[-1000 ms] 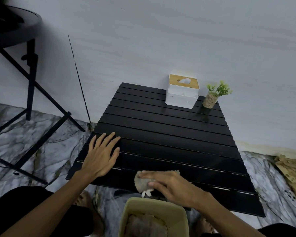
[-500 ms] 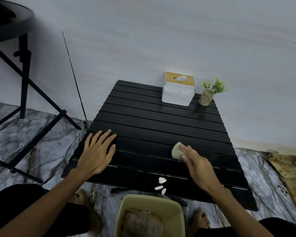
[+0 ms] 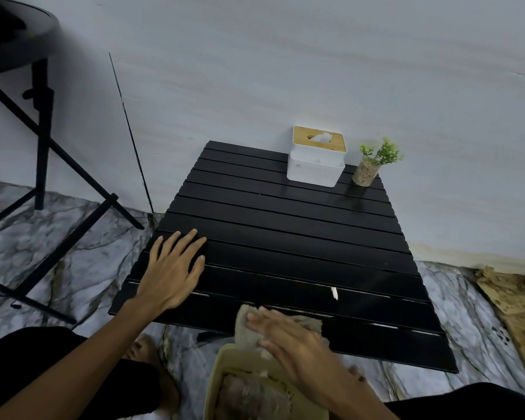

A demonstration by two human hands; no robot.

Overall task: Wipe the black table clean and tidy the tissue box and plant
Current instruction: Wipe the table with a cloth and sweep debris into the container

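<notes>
A low black slatted table (image 3: 285,237) stands against the wall. At its far right sit a white tissue box (image 3: 315,165) with a wooden lid and a small potted plant (image 3: 369,168). My left hand (image 3: 172,274) lies flat with spread fingers on the table's near left part. My right hand (image 3: 285,334) presses a grey-beige cloth (image 3: 243,325) at the table's near edge, just above a bin. One white scrap (image 3: 334,293) lies on a near slat.
A beige bin (image 3: 222,368) with crumpled material inside stands on the floor below the near edge. A black stand with crossed legs (image 3: 43,165) is at the left. Worn cardboard (image 3: 509,301) lies on the marble floor at the right.
My right hand swept the cloth from the middle of the table back to the near edge over the bin. The scraps near the edge are gone; one remains. The left hand stayed put.
</notes>
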